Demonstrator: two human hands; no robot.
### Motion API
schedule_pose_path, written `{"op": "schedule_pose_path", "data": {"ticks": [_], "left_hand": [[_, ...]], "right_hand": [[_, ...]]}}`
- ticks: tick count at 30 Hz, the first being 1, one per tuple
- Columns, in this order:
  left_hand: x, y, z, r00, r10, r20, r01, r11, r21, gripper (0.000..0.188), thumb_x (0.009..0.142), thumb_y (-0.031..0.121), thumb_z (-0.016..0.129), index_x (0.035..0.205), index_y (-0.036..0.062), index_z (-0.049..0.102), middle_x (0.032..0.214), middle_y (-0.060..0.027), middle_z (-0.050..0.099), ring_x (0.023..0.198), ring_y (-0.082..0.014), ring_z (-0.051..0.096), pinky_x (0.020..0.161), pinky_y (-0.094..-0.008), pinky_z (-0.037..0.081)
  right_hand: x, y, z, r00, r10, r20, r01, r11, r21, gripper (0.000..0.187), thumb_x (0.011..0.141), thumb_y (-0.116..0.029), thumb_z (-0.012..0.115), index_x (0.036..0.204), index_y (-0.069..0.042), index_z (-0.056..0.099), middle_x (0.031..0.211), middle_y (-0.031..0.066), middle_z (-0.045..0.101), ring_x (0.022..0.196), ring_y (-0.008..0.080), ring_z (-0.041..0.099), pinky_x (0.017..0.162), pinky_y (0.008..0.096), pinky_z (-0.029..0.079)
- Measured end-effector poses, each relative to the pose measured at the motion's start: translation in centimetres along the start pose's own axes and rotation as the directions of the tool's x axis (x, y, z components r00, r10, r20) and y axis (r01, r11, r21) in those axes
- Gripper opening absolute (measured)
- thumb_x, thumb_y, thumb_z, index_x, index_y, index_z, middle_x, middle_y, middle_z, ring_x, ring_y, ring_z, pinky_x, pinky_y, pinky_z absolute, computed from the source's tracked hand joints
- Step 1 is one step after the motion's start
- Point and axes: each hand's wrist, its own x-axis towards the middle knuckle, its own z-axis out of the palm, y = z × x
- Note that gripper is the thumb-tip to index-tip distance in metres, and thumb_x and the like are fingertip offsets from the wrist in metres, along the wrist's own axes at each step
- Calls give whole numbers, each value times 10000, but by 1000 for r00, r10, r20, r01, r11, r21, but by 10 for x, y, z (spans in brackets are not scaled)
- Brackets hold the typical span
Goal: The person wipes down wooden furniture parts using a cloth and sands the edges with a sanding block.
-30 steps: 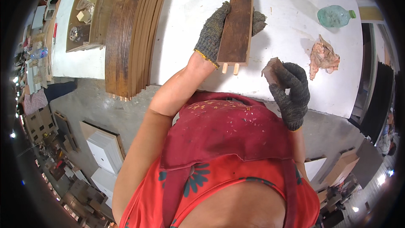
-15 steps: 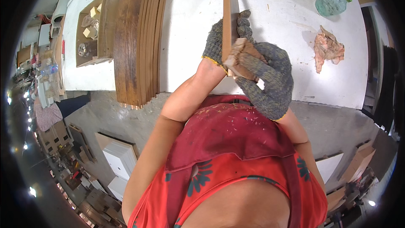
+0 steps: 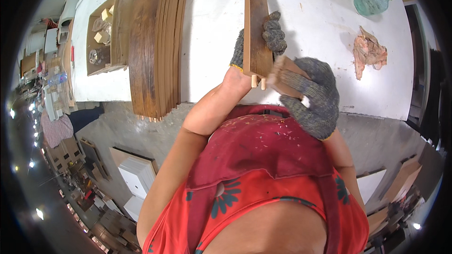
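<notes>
While the left hand (image 3: 256, 47) clamped the board (image 3: 256, 19), the right hand (image 3: 308, 95), closed on a block (image 3: 281, 73), needed even strokes beside its dowels (image 3: 258, 82).

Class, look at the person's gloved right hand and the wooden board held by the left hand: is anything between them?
Nothing visible. The right hand presses a small brown block against the wooden board, beside its dowel pegs; the left hand grips the board.
</notes>
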Motion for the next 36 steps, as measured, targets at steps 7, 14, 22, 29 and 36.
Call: {"op": "schedule_pose_path", "data": {"ticks": [7, 14, 22, 29, 36], "left_hand": [[-19, 10, 26, 972, -26, -235, 97, 951, 294, 482, 1038, 209, 322, 1475, 44, 202, 1426, -124, 373, 1258, -235, 448, 1062, -395, 417], [4, -1, -3, 988, -154, 24, 139, 802, -580, 456, 1016, 239, 414, 1410, 32, 313, 1027, -64, 509, 924, -152, 539, 843, -318, 496], [15, 12, 10, 981, -191, 16, 124, 569, -813, 478, 945, 303, 537, 1273, -23, 416, 803, -11, 470, 647, -102, 473, 607, -268, 416], [15, 17, 7, 985, -153, -84, 60, 750, -659, 652, 881, 426, 635, 1286, -36, 417, 885, -70, 548, 717, -148, 559, 653, -284, 479], [-4, 19, -42, 931, -57, -360, -81, 931, -357, 475, 946, 360, 529, 1223, -24, 499, 1140, -184, 570, 976, -278, 609, 891, -363, 533]], "right_hand": [[21, 0, 27, 988, -152, -39, 155, 984, 85, 387, 718, -144, 731, 1102, -164, 680, 1105, 122, 575, 975, 333, 556, 856, 444, 452], [-17, 21, 4, 978, -74, 194, 104, 984, -147, 426, 693, -127, 706, 1112, -204, 681, 1082, 122, 593, 980, 333, 565, 855, 446, 456], [-55, 44, 12, 964, 258, -65, -261, 964, -42, 437, 671, -51, 785, 1091, -106, 677, 1116, 124, 594, 1015, 317, 571, 854, 399, 485], [-59, 54, 18, 975, 206, -78, -210, 977, -46, 443, 677, -59, 793, 1099, -109, 670, 1101, 124, 600, 1001, 311, 578, 839, 395, 488], [-40, 33, 23, 972, 234, -20, -227, 959, 167, 434, 674, -95, 795, 1089, -117, 672, 1160, 121, 590, 1083, 300, 569, 921, 383, 483]]}}
